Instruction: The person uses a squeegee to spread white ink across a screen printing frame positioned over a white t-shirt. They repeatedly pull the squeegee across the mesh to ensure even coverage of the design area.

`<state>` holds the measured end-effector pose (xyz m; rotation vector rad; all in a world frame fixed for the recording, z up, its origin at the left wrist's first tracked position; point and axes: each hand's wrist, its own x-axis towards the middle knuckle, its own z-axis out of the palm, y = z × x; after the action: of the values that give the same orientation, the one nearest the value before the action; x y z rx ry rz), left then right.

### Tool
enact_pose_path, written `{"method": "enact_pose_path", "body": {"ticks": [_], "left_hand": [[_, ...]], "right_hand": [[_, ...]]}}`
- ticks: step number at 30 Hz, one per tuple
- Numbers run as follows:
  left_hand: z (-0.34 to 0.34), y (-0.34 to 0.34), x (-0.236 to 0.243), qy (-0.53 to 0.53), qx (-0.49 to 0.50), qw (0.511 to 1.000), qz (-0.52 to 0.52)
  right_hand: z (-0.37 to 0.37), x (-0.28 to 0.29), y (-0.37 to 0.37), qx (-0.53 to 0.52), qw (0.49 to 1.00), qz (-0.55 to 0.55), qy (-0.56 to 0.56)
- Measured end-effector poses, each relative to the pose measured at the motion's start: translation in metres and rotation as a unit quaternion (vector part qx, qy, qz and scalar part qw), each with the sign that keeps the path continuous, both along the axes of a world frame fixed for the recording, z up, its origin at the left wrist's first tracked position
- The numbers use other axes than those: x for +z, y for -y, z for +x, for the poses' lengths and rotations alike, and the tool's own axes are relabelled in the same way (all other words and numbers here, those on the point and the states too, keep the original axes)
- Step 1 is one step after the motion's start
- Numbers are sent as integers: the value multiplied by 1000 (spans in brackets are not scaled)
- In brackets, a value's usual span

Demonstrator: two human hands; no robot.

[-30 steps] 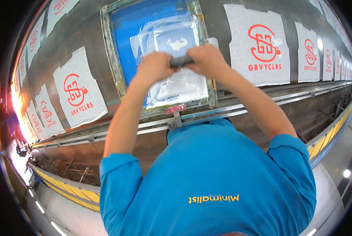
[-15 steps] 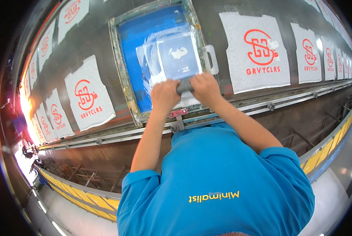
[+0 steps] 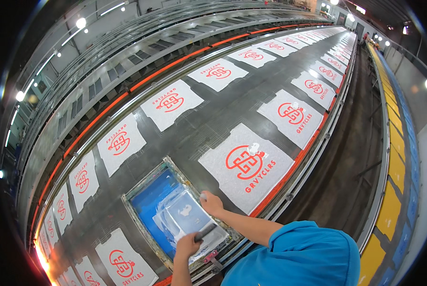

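A screen-printing frame (image 3: 185, 179) with a worn, paint-crusted rim lies on the long dark table in front of me. Its blue mesh (image 3: 151, 199) surrounds a pale printing area with white ink smeared about it. My left hand (image 3: 187, 245) is closed around one end of the grey squeegee handle (image 3: 205, 232), at the near end of the mesh. On the frame's right side my right hand (image 3: 211, 204) grips its white side handle (image 3: 204, 194); the fingers are partly hidden. Right of the frame lies a white fabric panel (image 3: 218, 157) with a red print and a small white patch.
More printed white fabric panels (image 3: 172, 105) line both sides of the table. A metal rail (image 3: 290, 196) follows the near edge, with a pink clamp (image 3: 211, 256) by the frame. Beyond the walkway runs a yellow-and-blue barrier (image 3: 394, 164). Other long tables (image 3: 127, 59) stand behind.
My right hand has left the squeegee for the frame's side handle. The left still holds the squeegee. The view has swung toward the right, along the table.
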<state>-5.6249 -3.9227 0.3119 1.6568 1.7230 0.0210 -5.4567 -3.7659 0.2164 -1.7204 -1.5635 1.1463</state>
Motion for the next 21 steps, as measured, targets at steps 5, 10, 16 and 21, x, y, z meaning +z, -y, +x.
{"method": "enact_pose_path", "body": {"ticks": [5,10,16,21], "left_hand": [[-45,-78,9,-80,-15,988,128],[-75,-66,-25,-60,85,964,245],[41,38,-56,-43,89,941,323],[75,129,-49,-105,86,933,333]], "right_hand": [[7,12,2,-21,999,29,-8],[-4,2,13,39,994,98,-20],[23,-6,-12,62,979,195,-27],[12,24,-1,86,984,125,-88]]}}
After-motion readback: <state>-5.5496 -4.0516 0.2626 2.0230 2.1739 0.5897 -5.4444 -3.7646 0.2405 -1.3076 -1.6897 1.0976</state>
